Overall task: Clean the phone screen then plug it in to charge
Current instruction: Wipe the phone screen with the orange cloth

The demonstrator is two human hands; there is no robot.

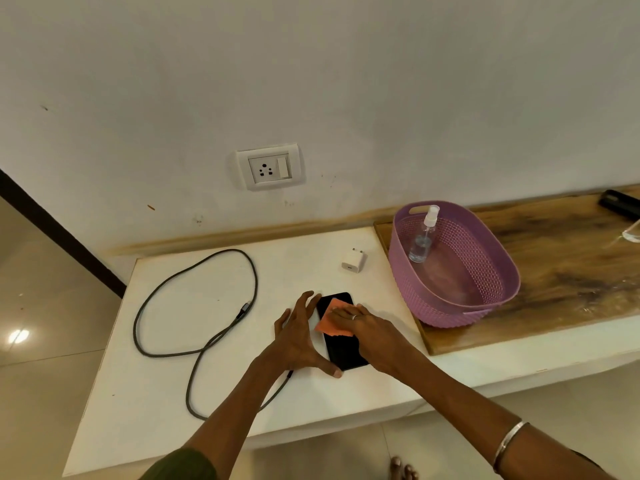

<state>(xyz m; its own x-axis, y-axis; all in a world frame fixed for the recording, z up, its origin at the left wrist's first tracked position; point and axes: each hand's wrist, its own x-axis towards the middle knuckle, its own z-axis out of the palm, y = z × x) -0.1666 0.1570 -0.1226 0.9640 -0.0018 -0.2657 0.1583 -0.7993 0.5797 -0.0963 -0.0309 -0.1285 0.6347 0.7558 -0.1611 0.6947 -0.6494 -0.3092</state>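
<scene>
Right hand (pixel 363 327), fingers flat, presses cloth (pixel 330 323) on phone (pixel 341 344); left hand (pixel 301 336), spread, braces its edge. Wipe lightly, full length, keeping phone pinned.

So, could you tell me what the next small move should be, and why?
Probably draw the right hand with the cloth down the phone: the cloth covers only its upper screen, the lower part is unwiped, and the left hand braces the phone's edge.
</scene>
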